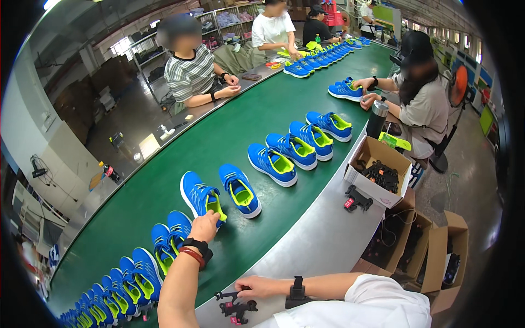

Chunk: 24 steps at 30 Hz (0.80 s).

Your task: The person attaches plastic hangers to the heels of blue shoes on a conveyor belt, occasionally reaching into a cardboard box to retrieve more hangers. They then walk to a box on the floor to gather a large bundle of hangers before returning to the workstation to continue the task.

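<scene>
My left hand [204, 227] is closed on the heel of a blue sneaker [198, 192] with lime-green lining, on the green conveyor belt [164, 188]. Just right of it stands another blue sneaker [239, 191]. My right hand [258, 286] is at the metal ledge [298, 249], its fingers curled on a black plastic clip-like piece [227, 296]. Touching or close beside that lies a similar black piece [239, 312] with a pink tag. The fingertips' exact hold is partly hidden.
Several blue sneakers line the belt toward the lower left and farther up. A white carton [377, 169] of black pieces sits on the ledge, near a dark tumbler [377, 119]. Brown cartons [445, 257] stand below. Co-workers sit along both sides; one handles a sneaker [345, 89].
</scene>
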Available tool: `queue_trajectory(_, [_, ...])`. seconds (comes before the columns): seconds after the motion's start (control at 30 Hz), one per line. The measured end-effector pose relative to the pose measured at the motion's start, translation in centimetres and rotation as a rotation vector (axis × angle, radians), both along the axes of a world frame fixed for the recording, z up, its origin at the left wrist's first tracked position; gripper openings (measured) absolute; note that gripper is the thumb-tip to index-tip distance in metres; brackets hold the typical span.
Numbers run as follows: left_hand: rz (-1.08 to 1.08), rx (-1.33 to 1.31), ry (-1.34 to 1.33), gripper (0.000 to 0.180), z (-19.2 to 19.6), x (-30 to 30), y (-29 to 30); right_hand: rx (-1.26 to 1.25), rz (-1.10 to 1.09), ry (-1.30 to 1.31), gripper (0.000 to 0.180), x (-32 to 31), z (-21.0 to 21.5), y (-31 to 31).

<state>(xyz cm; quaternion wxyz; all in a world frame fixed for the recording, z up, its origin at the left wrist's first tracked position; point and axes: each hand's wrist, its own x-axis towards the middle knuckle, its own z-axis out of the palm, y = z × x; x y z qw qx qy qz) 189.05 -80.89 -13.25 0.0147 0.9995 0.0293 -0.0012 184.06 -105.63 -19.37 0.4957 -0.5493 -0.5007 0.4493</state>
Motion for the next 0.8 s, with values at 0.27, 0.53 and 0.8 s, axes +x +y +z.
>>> queue_trajectory(0.27, [-0.041,-0.004,-0.089,0.010,-2.3,-4.3,0.1,-0.130,-0.087,0.375,0.018,0.5,-0.4,0.0])
queue_trajectory(0.53, [0.036,-0.124,-0.160,0.009,-3.2,-5.9,0.8,-0.096,-0.530,0.586,0.045,6.1,-0.7,2.7])
queue_trajectory(0.8, [0.121,-0.170,-0.178,0.007,-4.6,-7.9,0.4,-0.096,-0.494,0.675,0.044,5.0,-2.2,5.5])
